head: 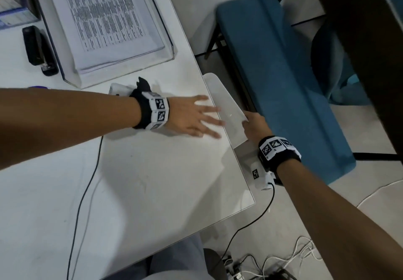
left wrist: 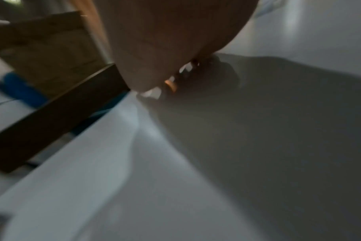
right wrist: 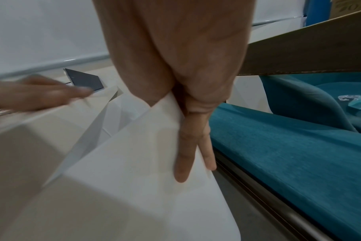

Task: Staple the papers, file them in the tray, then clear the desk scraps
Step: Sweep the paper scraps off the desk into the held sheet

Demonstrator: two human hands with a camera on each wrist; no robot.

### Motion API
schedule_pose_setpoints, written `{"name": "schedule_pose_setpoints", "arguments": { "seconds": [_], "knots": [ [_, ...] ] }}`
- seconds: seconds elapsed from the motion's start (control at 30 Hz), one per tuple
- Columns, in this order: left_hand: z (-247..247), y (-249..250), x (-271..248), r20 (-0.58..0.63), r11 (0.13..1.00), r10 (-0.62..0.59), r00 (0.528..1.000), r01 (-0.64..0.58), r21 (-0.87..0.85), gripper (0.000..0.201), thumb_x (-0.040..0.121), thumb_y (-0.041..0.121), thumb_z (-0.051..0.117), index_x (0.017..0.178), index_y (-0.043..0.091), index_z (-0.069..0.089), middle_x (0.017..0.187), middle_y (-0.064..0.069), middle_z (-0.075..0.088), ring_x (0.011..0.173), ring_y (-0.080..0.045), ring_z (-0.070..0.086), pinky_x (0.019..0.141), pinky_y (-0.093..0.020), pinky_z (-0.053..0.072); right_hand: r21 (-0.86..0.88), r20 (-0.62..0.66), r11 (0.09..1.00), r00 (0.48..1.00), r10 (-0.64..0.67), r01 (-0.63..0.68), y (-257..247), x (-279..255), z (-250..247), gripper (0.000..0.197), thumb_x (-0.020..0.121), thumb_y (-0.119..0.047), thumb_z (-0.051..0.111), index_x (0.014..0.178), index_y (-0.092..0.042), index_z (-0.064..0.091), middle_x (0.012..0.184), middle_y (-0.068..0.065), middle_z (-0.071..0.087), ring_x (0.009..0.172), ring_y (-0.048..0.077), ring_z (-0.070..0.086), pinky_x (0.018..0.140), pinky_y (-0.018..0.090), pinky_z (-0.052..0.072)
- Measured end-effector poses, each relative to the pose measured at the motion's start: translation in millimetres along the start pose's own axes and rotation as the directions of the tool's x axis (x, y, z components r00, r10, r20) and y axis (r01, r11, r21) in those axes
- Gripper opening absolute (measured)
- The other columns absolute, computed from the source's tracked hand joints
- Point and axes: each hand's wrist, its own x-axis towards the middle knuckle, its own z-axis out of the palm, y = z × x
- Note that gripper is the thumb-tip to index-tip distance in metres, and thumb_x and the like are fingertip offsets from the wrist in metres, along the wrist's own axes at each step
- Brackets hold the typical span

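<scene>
My left hand (head: 196, 116) lies flat on the white desk (head: 152, 192) near its right edge, fingers spread and straight, fingertips at the rim. My right hand (head: 255, 127) pinches a white sheet (head: 226, 105) just beyond that edge, level with the desktop; its fingers (right wrist: 188, 146) lie along the sheet (right wrist: 134, 179), and the left hand (right wrist: 31, 93) shows blurred beside it. Printed papers (head: 104, 17) lie in the clear tray (head: 122, 76) at the back. A black stapler (head: 39, 50) rests left of the tray. No scraps can be made out.
A blue upholstered bench (head: 283, 83) stands close to the desk's right side. Cables (head: 250, 236) trail over the floor below the desk corner. A purple object (head: 37, 87) peeks out above my left forearm. A box (head: 13, 0) sits at the back left.
</scene>
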Motion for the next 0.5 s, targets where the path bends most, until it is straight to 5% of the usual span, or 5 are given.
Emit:
{"name": "schedule_pose_setpoints", "arguments": {
  "seconds": [0.13, 0.23, 0.37, 0.5],
  "knots": [
    [-20.8, -27.3, 18.0, 0.18, 0.977, -0.195, 0.964, 0.206, -0.045, 0.05, 0.099, 0.045, 0.008, 0.149, 0.041, 0.005, 0.162, 0.011, 0.005, 0.15, -0.024, 0.005, 0.116, -0.052, 0.011, 0.002, 0.005, 1.0, 1.0, 0.005, -0.005, -2.3, -3.6, -1.6, 0.048, 0.086, 0.002, 0.034, 0.12, -0.02, 0.061, 0.083, 0.006, 0.057, 0.072, 0.024, 0.051, 0.064, 0.023, 0.037],
    [-35.7, -32.0, 30.1, 0.278, 0.97, -0.206, 0.938, 0.233, -0.07, 0.053, 0.101, 0.04, 0.009, 0.15, 0.024, 0.019, 0.16, 0.005, 0.021, 0.148, -0.022, 0.017, 0.113, -0.045, 0.024, 0.002, 0.005, 1.0, 1.0, 0.002, -0.002, -3.4, -4.5, -3.1, 0.048, 0.087, 0.002, 0.034, 0.12, -0.021, 0.061, 0.083, 0.007, 0.058, 0.071, 0.024, 0.051, 0.058, 0.02, 0.037],
    [-40.4, -25.1, 26.9, 0.033, 0.953, -0.101, 0.994, 0.107, -0.282, 0.078, 0.094, 0.05, -0.006, 0.124, 0.011, 0.055, 0.131, -0.003, 0.058, 0.126, -0.022, 0.05, 0.1, -0.041, 0.042, -0.009, -0.001, 1.0, 1.0, 0.004, -0.004, -4.4, -6.1, -3.5, 0.042, 0.086, 0.002, 0.036, 0.113, -0.015, 0.063, 0.081, 0.009, 0.056, 0.07, 0.026, 0.049, 0.06, 0.022, 0.036],
    [-19.8, -5.9, 23.9, -0.06, 0.983, 0.083, 0.995, -0.092, -0.156, 0.052, 0.097, 0.035, 0.021, 0.13, 0.013, 0.053, 0.137, -0.006, 0.056, 0.125, -0.024, 0.053, 0.099, -0.041, 0.044, 0.012, -0.007, 1.0, 1.0, -0.001, 0.001, -6.1, -7.3, -4.0, 0.04, 0.085, 0.003, 0.037, 0.111, -0.012, 0.064, 0.081, 0.008, 0.055, 0.072, 0.025, 0.049, 0.065, 0.023, 0.035]
  ]
}}
